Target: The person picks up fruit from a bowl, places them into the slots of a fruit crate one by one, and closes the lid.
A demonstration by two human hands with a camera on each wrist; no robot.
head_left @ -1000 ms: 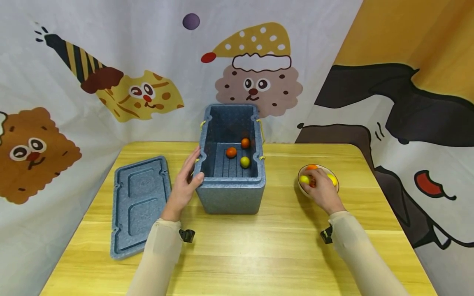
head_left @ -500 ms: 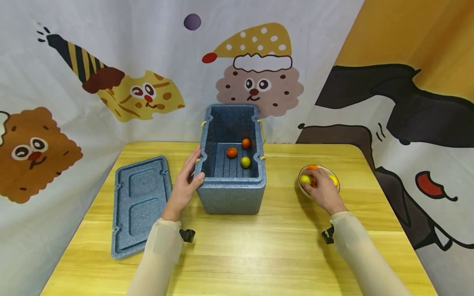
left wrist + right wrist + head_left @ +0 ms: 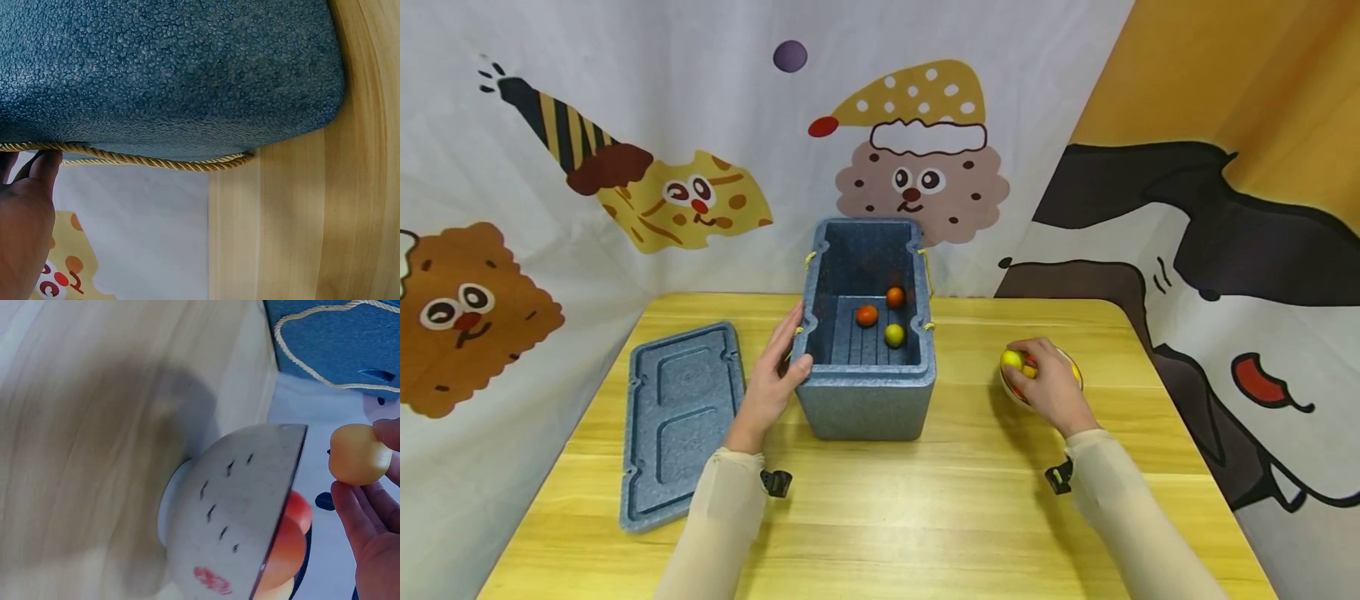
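A small round yellow fruit [image 3: 358,455] is pinched between the thumb and fingers of my right hand [image 3: 1051,388], above the bowl's rim. The white bowl [image 3: 225,506], with dark marks and a red mark outside, holds red, orange and yellow fruits [image 3: 284,550]; my hand hides part of it in the head view. My left hand [image 3: 767,390] rests against the grey-blue foam box [image 3: 863,412], thumb at the near left corner of the rim, fingers extended along the left side near a yellow rope [image 3: 156,162]. Inside the open box lie two orange-red fruits [image 3: 867,316] and one yellow-green fruit [image 3: 894,335].
The box's grey-blue lid [image 3: 685,417] lies flat on the wooden table [image 3: 917,525], left of the box. A cartoon-printed cloth [image 3: 700,75] hangs directly behind the table. The bowl stands on the right side of the table, apart from the box.
My right hand has lifted the yellow fruit slightly from among the others in the bowl. The left hand stays at the box. The head view has tilted a little.
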